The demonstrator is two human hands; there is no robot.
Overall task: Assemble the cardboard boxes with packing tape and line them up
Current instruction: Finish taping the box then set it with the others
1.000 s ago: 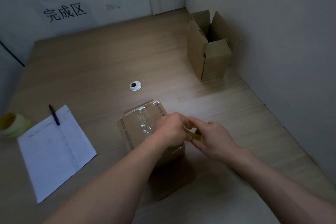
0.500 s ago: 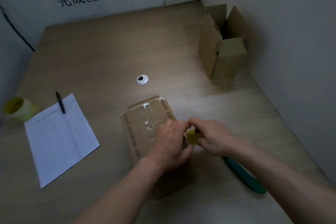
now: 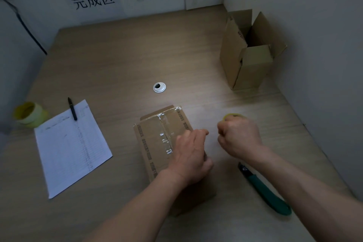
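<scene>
Two cardboard boxes stand on a wide wooden table (image 3: 121, 61) with a pale, streaked grain. At the far right, just beside the wall, an open box (image 3: 249, 61) stands upright, its four plain brown flaps pointing up. Near the front edge, at the middle, sits the taped box (image 3: 157, 135), its closed flaps facing up under a glossy, wrinkled strip of clear tape (image 3: 167, 133) along the centre seam; printed lettering runs along its edges. To its left lies a flat white sheet of paper (image 3: 72, 147) ruled with faint lines, a slim black pen (image 3: 72, 108) resting across its far corner. Beyond the sheet's left corner sits a round yellowish tape roll (image 3: 29, 115), tipped on its side. A long knife (image 3: 265, 190) with a smooth green handle lies at the right front, partly under the right forearm. A small round white grommet (image 3: 159, 87) is set in the table's middle.

As for the grip, the left hand (image 3: 190, 155) lies on the taped box top with fingers fairly straight, pressing the right edge. The right hand (image 3: 238, 137), just beside the box, is curled round a second yellow tape roll (image 3: 233, 116), whose rim shows above the knuckles.
</scene>
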